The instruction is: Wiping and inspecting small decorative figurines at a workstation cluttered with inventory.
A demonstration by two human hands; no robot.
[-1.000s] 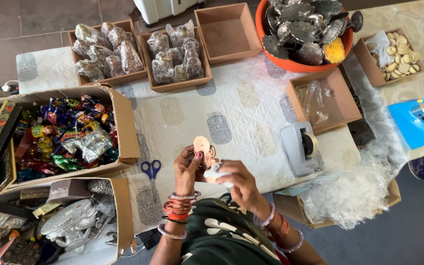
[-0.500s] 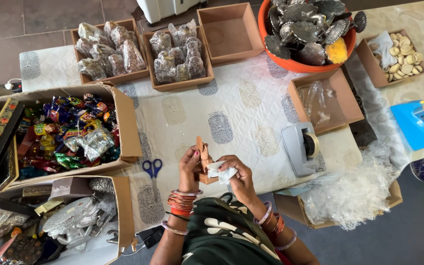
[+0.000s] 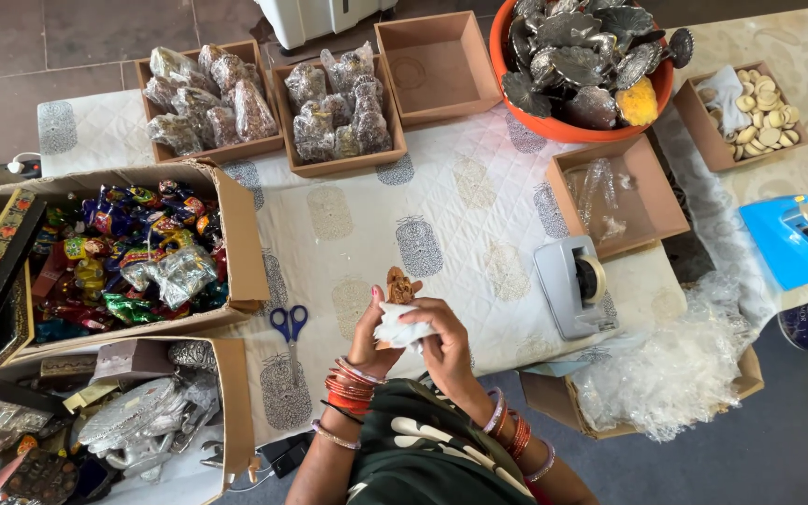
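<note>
Two boxes (image 3: 206,103) hold wrapped figures; hands (image 3: 404,337) grip, seemingly, figurine (image 3: 398,284).

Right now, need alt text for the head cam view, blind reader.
Seen from above, a person's left hand and right hand hold a small brown figurine with white wrapping around its lower part, over a quilted white table cloth. Blue-handled scissors, a grey tape dispenser and cardboard boxes of wrapped items surround them.

A quilted matt cotton cloth (image 3: 460,215) covers the middle of the frame, with glossy foil packets (image 3: 133,252) in a cardboard box (image 3: 240,243) at left, dull embossed metal pieces (image 3: 582,56) in a smooth orange plastic tub (image 3: 516,103) at upper right, and crinkled clear plastic film (image 3: 675,365) at lower right.
</note>
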